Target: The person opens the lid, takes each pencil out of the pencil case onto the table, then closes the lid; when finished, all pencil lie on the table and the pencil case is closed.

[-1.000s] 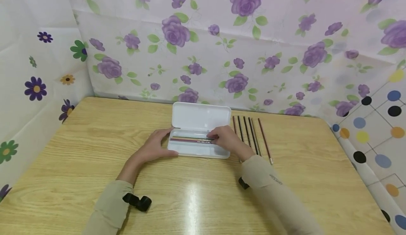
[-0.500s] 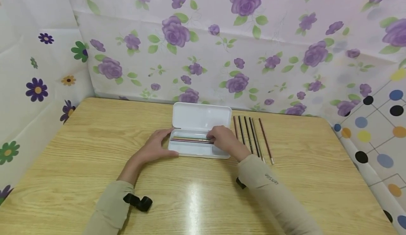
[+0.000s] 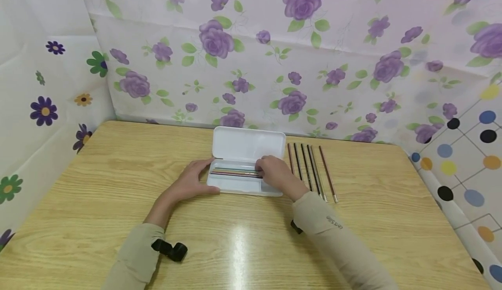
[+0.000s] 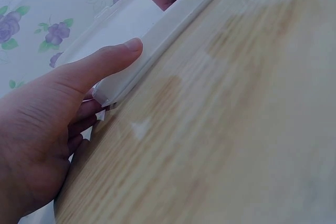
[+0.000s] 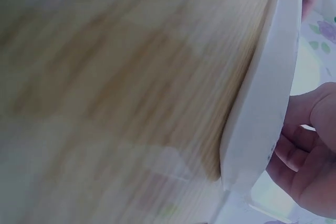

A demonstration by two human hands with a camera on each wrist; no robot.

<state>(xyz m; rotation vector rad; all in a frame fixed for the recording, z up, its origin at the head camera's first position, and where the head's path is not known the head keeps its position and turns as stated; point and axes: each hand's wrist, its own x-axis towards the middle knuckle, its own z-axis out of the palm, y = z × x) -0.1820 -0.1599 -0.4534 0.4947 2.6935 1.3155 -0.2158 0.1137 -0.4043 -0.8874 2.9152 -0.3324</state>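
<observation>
A white pencil case (image 3: 235, 187) lies on the table with its lid (image 3: 249, 143) raised at the back. Several slim pencils (image 3: 231, 173) in green, yellow and dark red lie lengthwise in its back compartment. My left hand (image 3: 191, 180) grips the case's left end, thumb at the front edge and fingers round the back corner; the left wrist view shows the thumb (image 4: 118, 59) on the front wall. My right hand (image 3: 277, 174) reaches into the right part of the case, fingers curled, pinching the pencils' right ends. The fingertips are hidden in the head view.
Several more pencils (image 3: 328, 172) lie side by side on the wooden table (image 3: 372, 229), right of the case. A purple-flowered sheet (image 3: 251, 63) hangs behind the table. Patterned sheets flank both sides.
The pencils in the case have shifted slightly, with a green one now showing along the back. My right hand and sleeve have moved a little left; the left hand keeps its place.
</observation>
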